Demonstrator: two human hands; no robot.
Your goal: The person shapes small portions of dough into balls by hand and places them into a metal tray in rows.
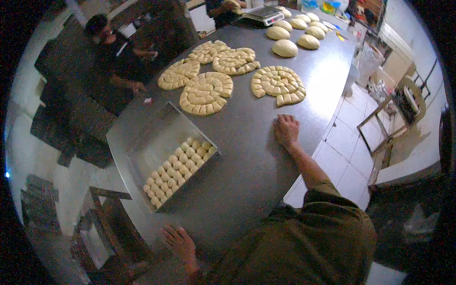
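My left hand (180,244) is at the near edge of the grey table, fingers spread and nothing in them. Further along, my right hand (287,130) rests on the tabletop with its fingers curled down; whatever may be under them is hidden. Just beyond it lies a coil of cut dough pieces (278,84), scored into segments. To the left of that sit several more dough coils, the nearest being a large cut dough coil (205,92). A metal tray (142,137) stands left of my right hand, with rows of small dough balls (178,168) along its right side.
Several large dough loaves (285,48) lie at the table's far end beside a scale (262,15). A person (111,57) stands at the left side; another person's hands (232,5) show at the far end. A chair (403,104) stands right of the table (237,175).
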